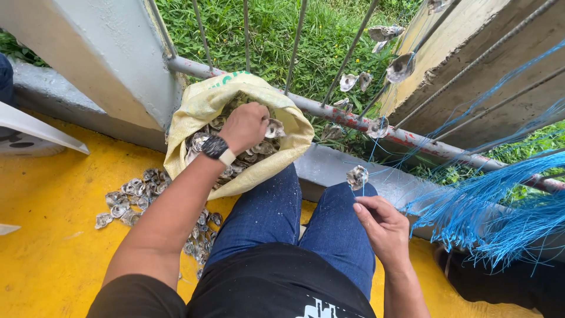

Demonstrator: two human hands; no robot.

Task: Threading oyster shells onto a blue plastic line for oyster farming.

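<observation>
Two hands are working — my left hand (244, 125) is closing on an oyster shell (274, 128) in the sack (194, 112), best lifted singly, while my right hand (381, 227) is pinching the blue line (368, 182) taut beneath a threaded shell (357, 176).

Loose shells (126, 202) lying on the yellow floor (53, 235) left of the grey rail (353, 121), grass (276, 35) growing beyond the rail, blue strings (488, 206) hanging right of it

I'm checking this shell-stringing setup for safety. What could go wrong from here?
The left hand digs bare among the shells in the sack; their edges might cut it. The shell on the blue line that the right hand pinches could slip off. The loose strands nearby might tangle.
</observation>
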